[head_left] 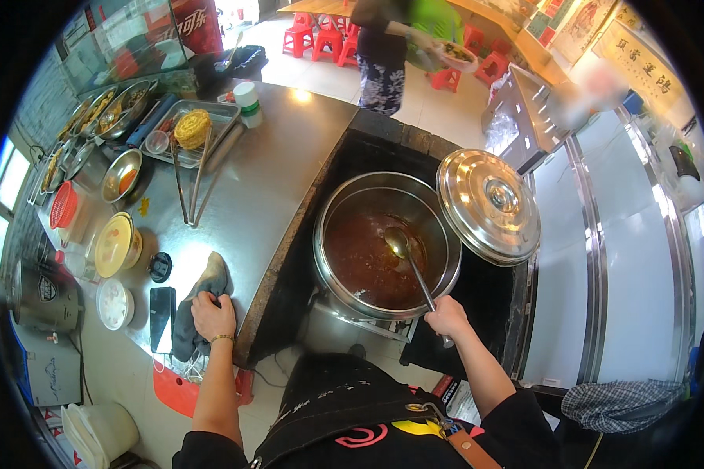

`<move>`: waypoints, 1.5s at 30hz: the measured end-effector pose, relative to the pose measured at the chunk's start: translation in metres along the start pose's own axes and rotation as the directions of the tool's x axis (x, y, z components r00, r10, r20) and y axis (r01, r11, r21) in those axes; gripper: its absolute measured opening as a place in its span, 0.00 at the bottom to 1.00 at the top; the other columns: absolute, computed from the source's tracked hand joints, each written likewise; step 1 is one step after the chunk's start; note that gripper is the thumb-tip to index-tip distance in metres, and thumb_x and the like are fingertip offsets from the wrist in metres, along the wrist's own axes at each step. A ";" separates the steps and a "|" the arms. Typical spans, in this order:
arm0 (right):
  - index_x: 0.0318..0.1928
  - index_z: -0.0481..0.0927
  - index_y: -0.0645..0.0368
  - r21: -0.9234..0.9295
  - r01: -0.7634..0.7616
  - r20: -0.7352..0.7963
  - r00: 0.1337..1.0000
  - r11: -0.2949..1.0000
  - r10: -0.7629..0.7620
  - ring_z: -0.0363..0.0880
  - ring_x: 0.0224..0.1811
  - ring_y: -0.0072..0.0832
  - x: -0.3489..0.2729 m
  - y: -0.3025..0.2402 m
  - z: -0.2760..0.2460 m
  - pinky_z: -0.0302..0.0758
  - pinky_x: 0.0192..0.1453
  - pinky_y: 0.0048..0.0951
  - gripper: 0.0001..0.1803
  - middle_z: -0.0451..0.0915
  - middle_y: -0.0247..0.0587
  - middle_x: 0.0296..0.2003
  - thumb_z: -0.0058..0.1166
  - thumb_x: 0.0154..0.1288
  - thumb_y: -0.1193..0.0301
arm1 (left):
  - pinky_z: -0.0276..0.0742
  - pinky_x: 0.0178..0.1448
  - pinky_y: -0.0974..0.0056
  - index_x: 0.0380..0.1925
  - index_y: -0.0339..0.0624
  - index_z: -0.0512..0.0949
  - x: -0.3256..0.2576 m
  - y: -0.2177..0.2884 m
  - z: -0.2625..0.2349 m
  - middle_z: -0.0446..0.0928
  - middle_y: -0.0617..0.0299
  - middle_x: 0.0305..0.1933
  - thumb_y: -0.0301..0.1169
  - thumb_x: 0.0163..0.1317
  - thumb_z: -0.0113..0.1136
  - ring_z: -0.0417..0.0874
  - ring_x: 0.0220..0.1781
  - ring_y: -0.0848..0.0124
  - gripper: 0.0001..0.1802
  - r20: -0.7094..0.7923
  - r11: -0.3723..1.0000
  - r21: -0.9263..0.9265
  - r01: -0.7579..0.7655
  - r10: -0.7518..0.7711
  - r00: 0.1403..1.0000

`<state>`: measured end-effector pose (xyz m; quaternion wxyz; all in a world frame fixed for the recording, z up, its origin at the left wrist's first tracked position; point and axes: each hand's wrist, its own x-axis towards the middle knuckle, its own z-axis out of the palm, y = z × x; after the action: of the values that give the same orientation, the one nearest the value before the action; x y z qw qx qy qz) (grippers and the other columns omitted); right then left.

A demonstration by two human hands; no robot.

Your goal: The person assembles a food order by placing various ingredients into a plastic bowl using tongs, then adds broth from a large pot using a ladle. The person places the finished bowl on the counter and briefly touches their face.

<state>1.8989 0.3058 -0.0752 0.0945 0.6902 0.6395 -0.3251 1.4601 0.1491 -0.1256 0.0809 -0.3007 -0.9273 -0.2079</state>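
Note:
My right hand (447,316) is closed round the handle of a metal ladle (418,273). The ladle's bowl lies in the reddish-brown broth (364,250) inside a large steel pot (322,270). A shiny round lid (489,207) rests tilted against the pot's right side. On the steel counter (266,156) to the left, my left hand (213,316) has its fingers curled into a dark grey cloth (184,332), whose far end is beige. Right beside the cloth lies a phone (163,320) with a dark screen.
Tongs (192,184) lean on a metal tray (223,117) holding a yellow noodle-like bundle (192,129). Several bowls and dishes crowd the counter's left side. A person (381,55) carrying a dish (455,55) stands beyond the stove. White panels (559,266) line the right.

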 end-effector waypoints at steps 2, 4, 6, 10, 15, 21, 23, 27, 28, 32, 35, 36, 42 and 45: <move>0.30 0.83 0.61 0.003 0.022 -0.002 1.000 1.000 -0.022 0.82 0.40 0.50 -0.004 -0.004 0.000 0.77 0.46 0.43 0.11 0.82 0.58 0.31 0.53 0.46 0.71 | 0.70 0.44 0.49 0.28 0.42 0.71 0.000 0.000 0.001 0.72 0.53 0.34 0.39 0.54 0.54 0.74 0.42 0.52 0.12 -0.005 1.000 0.001 -0.002 0.002 1.000; 0.31 0.83 0.61 0.064 0.029 0.048 0.998 0.998 -0.032 0.82 0.41 0.51 -0.010 -0.006 -0.004 0.77 0.47 0.44 0.11 0.82 0.58 0.32 0.53 0.46 0.71 | 0.71 0.44 0.50 0.27 0.42 0.71 0.000 -0.003 0.000 0.72 0.53 0.33 0.38 0.53 0.54 0.75 0.41 0.52 0.11 -0.024 1.000 -0.008 0.000 0.000 1.000; 0.32 0.83 0.61 -0.021 0.105 0.011 0.994 0.994 -0.105 0.81 0.42 0.52 -0.019 -0.006 -0.009 0.76 0.48 0.46 0.12 0.81 0.59 0.33 0.53 0.46 0.70 | 0.71 0.44 0.50 0.27 0.42 0.72 -0.003 -0.005 0.002 0.73 0.53 0.33 0.38 0.52 0.54 0.75 0.40 0.52 0.11 -0.007 1.000 -0.002 -0.002 0.002 1.000; 0.28 0.79 0.65 -0.211 0.226 -0.173 0.949 0.951 -0.264 0.81 0.34 0.53 -0.033 0.009 -0.004 0.77 0.43 0.46 0.10 0.79 0.60 0.26 0.53 0.44 0.71 | 0.72 0.42 0.50 0.25 0.43 0.72 0.001 -0.002 0.002 0.73 0.53 0.32 0.37 0.50 0.55 0.75 0.38 0.52 0.10 -0.047 1.000 -0.005 -0.017 0.017 0.999; 0.34 0.82 0.62 0.069 0.137 -0.058 0.989 0.988 -0.133 0.80 0.20 0.36 -0.059 0.005 -0.029 0.77 0.32 0.35 0.11 0.78 0.49 0.19 0.55 0.47 0.74 | 0.72 0.42 0.50 0.24 0.44 0.71 -0.001 -0.010 0.000 0.72 0.54 0.32 0.37 0.50 0.56 0.74 0.38 0.53 0.10 -0.039 0.999 -0.046 0.012 -0.014 0.999; 0.30 0.80 0.66 0.488 0.034 0.085 0.993 0.872 -0.086 0.69 0.11 0.20 -0.072 0.014 -0.038 0.67 0.16 0.23 0.06 0.74 0.35 0.15 0.56 0.49 0.79 | 0.72 0.45 0.51 0.26 0.44 0.72 0.000 -0.004 0.004 0.73 0.54 0.32 0.39 0.50 0.56 0.75 0.40 0.53 0.11 -0.032 1.000 -0.020 -0.021 0.020 0.999; 0.30 0.80 0.66 0.420 0.053 0.076 0.993 0.906 -0.093 0.71 0.13 0.21 -0.068 0.014 -0.036 0.69 0.17 0.23 0.05 0.74 0.35 0.16 0.57 0.51 0.78 | 0.72 0.47 0.49 0.27 0.42 0.73 -0.001 -0.022 0.019 0.74 0.51 0.34 0.39 0.51 0.55 0.75 0.42 0.51 0.12 -0.086 0.997 -0.044 -0.066 0.062 0.994; 0.32 0.80 0.67 0.358 -0.001 0.114 0.993 0.934 -0.043 0.74 0.15 0.22 -0.059 0.007 -0.029 0.71 0.20 0.24 0.07 0.76 0.38 0.18 0.57 0.53 0.76 | 0.70 0.44 0.49 0.26 0.40 0.70 -0.002 -0.006 0.000 0.72 0.51 0.33 0.37 0.51 0.55 0.74 0.40 0.50 0.12 -0.020 0.998 -0.055 0.024 -0.025 0.999; 0.31 0.80 0.67 0.387 -0.021 0.108 0.994 0.922 -0.023 0.74 0.15 0.21 -0.060 0.013 -0.027 0.71 0.19 0.24 0.07 0.76 0.37 0.18 0.58 0.53 0.75 | 0.70 0.44 0.49 0.25 0.40 0.70 -0.001 -0.004 0.001 0.72 0.51 0.33 0.37 0.51 0.55 0.74 0.40 0.50 0.11 -0.027 0.997 -0.077 0.008 -0.010 1.000; 0.27 0.79 0.65 0.461 -0.050 0.142 0.990 0.886 -0.018 0.74 0.15 0.22 -0.056 0.024 -0.018 0.71 0.21 0.25 0.05 0.77 0.37 0.18 0.59 0.52 0.74 | 0.70 0.45 0.50 0.25 0.40 0.70 0.000 -0.004 0.006 0.70 0.52 0.33 0.37 0.51 0.53 0.73 0.41 0.52 0.11 -0.057 0.999 -0.037 -0.015 0.013 0.998; 0.24 0.79 0.64 0.447 -0.056 0.158 0.987 0.893 -0.017 0.77 0.17 0.24 -0.060 0.018 -0.017 0.73 0.24 0.27 0.06 0.78 0.39 0.18 0.58 0.51 0.73 | 0.70 0.45 0.50 0.25 0.40 0.69 -0.001 -0.007 0.005 0.70 0.52 0.34 0.37 0.52 0.53 0.73 0.41 0.52 0.11 -0.023 1.000 -0.018 0.010 -0.011 1.000; 0.26 0.79 0.64 0.457 -0.062 0.157 0.988 0.887 -0.011 0.75 0.16 0.23 -0.061 0.016 -0.018 0.72 0.24 0.26 0.06 0.78 0.38 0.18 0.58 0.52 0.73 | 0.70 0.45 0.50 0.25 0.40 0.69 0.000 -0.007 0.004 0.70 0.52 0.34 0.37 0.52 0.53 0.73 0.41 0.52 0.11 -0.019 1.000 -0.023 0.009 -0.010 1.000; 0.30 0.80 0.64 0.431 -0.062 0.151 0.989 0.900 -0.004 0.74 0.16 0.22 -0.054 0.020 -0.011 0.72 0.22 0.24 0.06 0.78 0.37 0.20 0.59 0.53 0.74 | 0.70 0.45 0.50 0.25 0.40 0.69 -0.001 -0.002 0.002 0.70 0.52 0.34 0.36 0.52 0.52 0.73 0.41 0.52 0.11 0.000 1.000 -0.010 0.004 -0.004 1.000; 0.30 0.81 0.64 0.421 -0.070 0.167 0.986 0.904 -0.002 0.74 0.17 0.21 -0.053 0.014 -0.013 0.73 0.22 0.24 0.06 0.78 0.37 0.20 0.59 0.54 0.73 | 0.70 0.45 0.50 0.25 0.40 0.69 -0.001 -0.003 0.003 0.70 0.52 0.34 0.36 0.52 0.53 0.73 0.41 0.52 0.10 -0.007 1.000 -0.015 0.019 -0.019 1.000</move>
<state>1.9174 0.2667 -0.0390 -0.0004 0.6762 0.5312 -0.5104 1.4592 0.1471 -0.1294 0.0799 -0.2916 -0.9283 -0.2164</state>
